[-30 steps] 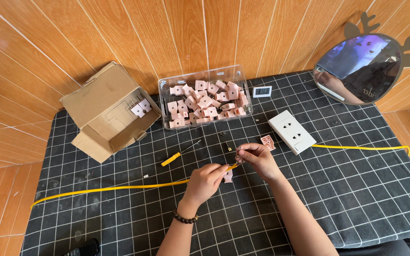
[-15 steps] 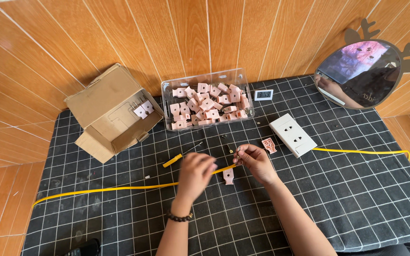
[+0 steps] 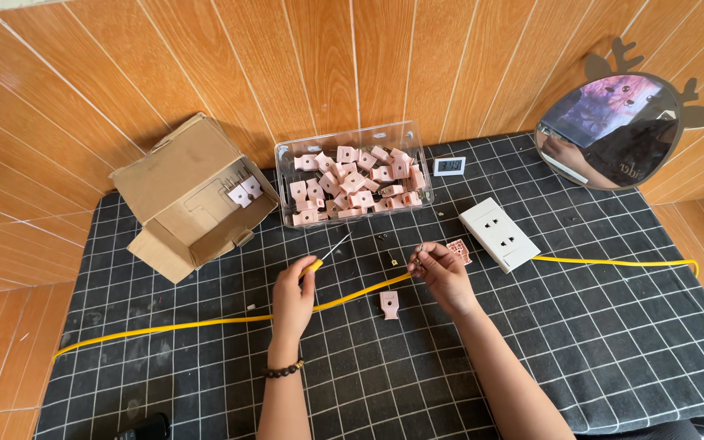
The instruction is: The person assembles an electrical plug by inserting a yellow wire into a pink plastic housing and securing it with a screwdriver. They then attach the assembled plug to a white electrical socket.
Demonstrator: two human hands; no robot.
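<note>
Head view looks down on a tabletop covered by a black mat with a white grid [image 3: 613,342], set against a wall of orange-brown wooden planks [image 3: 352,65]. At upper left of the mat lies an open brown cardboard box [image 3: 185,195] with two small white pieces inside. At upper centre stands a clear plastic tub [image 3: 354,173] filled with small pink plastic blocks. Right of centre rests a white rectangular socket plate [image 3: 499,235], and at upper right a round mirror with antler-shaped ears [image 3: 609,130] leans on the wall. A long yellow cable [image 3: 205,321] runs across the mat from lower left to the right edge.

The left hand [image 3: 293,297] is closed round a yellow-handled screwdriver [image 3: 313,265], its thin shaft pointing up and right. The right hand [image 3: 442,273] has its fingertips pinched on something small near the cable's middle; what it is I cannot make out. One loose pink block [image 3: 389,304] lies just below the cable, between the hands.

A small grey digital display [image 3: 449,166] sits behind the tub. A dark object at the bottom edge is cut off.

Half a second ago the left hand lay over the cable near the other hand; it has since drawn left and taken up the screwdriver, which then lay on the mat.
</note>
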